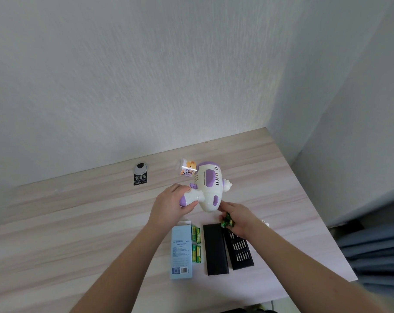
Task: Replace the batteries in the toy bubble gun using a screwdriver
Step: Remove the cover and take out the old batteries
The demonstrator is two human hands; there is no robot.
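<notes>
**Bubble gun in the left hand, batteries in the right**

So here's where things sit. The left hand [171, 204] is wrapped around the handle of the toy bubble gun [206, 188], fingers curled over the top and thumb tucked underneath, holding the whole thing up off the wooden table [78, 222]. The gun is white with purple patches, tilted so its body points up and away, and the little solution bottle [185, 168] with a cartoon label sticks out at the far end.

The right hand [237, 219] is just beside the rounded back of the gun, index finger reaching out and touching or nearly touching the shell, hard to say which. The other fingers are curled around a small bunch of green batteries [227, 223]; I can't count them for sure.

Down on the table, near the wrists: a pale blue box [181, 251] lying flat, two packs of green batteries [196, 245] right next to it, then a black case lid [215, 249], then the open bit tray [240, 249] with rows of screwdriver bits, partly under the right hand. Further back there's a black "100%" tag [140, 179] by a round cable port [141, 168].
</notes>
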